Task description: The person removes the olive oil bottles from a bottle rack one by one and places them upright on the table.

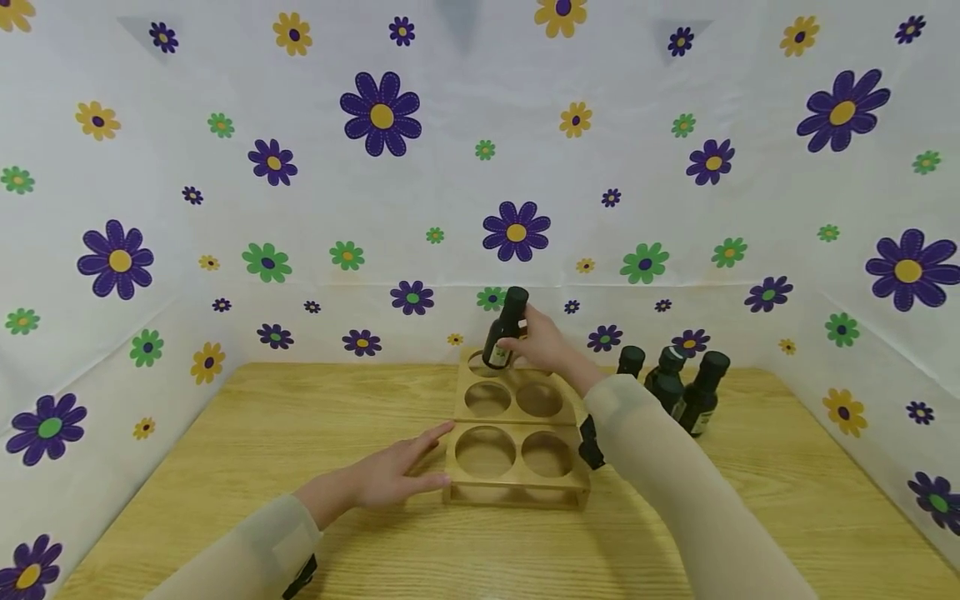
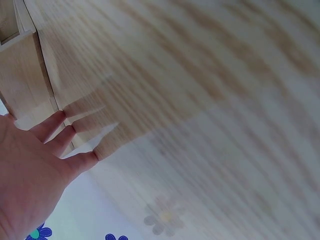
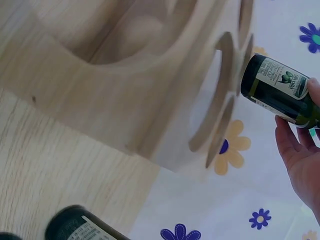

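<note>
My right hand (image 1: 543,340) grips a small dark green glass bottle (image 1: 508,321) with a black cap. The bottle is tilted, its base over the back-left hole of a stepped wooden bottle rack (image 1: 480,481). In the right wrist view the bottle (image 3: 272,82) shows a pale label with green olives printed on it, and its base is near the rack's round openings. My left hand (image 1: 378,477) rests against the rack's left side with fingers spread. The left wrist view shows those fingers (image 2: 80,162) extended near the rack's edge.
Several similar dark bottles (image 1: 701,396) stand on the wooden table (image 1: 300,408) to the right of the rack, partly hidden by my right sleeve. A white cloth (image 1: 442,183) with printed flowers rises behind the table and at both sides.
</note>
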Available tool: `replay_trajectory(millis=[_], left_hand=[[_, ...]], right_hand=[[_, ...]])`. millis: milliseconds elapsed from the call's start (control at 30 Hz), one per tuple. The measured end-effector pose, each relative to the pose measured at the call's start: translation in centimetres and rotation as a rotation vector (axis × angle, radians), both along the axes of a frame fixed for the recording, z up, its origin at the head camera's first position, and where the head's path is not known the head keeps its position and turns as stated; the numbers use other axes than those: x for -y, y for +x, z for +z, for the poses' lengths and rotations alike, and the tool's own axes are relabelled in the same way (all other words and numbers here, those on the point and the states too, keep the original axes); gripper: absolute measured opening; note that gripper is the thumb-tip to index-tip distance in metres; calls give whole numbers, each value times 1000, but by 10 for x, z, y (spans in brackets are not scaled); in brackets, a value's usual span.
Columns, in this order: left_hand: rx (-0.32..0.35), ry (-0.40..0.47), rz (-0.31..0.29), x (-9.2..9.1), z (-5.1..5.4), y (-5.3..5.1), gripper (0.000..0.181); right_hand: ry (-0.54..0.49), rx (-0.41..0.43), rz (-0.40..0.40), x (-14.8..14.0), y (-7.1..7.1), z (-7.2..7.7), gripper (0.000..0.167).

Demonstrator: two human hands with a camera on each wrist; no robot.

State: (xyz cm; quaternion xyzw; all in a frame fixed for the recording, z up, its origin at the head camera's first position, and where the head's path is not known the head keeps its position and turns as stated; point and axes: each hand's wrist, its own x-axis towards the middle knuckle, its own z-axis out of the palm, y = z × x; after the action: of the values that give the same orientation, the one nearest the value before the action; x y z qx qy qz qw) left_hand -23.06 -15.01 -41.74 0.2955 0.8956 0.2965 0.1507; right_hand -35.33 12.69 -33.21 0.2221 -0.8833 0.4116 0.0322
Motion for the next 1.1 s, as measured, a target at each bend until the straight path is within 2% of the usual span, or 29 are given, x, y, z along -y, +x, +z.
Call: replay_trajectory(millis=[300, 533, 700, 900, 1100], left_hand=[[11, 17, -2, 3, -3, 2, 74], [17, 20, -2, 3, -1, 3, 74], [24, 18, -6, 1, -1, 4, 74], [-6, 10, -12, 1, -1, 1, 75], [13, 10, -5, 0, -3, -1, 75]], right_hand=[[49, 27, -32, -12, 6, 16, 48], [119, 14, 10, -24, 17, 25, 50], [160, 10, 66, -38, 29, 27, 52], [190, 15, 55, -56, 47, 32, 50], [188, -31, 87, -71, 65, 38, 44]])
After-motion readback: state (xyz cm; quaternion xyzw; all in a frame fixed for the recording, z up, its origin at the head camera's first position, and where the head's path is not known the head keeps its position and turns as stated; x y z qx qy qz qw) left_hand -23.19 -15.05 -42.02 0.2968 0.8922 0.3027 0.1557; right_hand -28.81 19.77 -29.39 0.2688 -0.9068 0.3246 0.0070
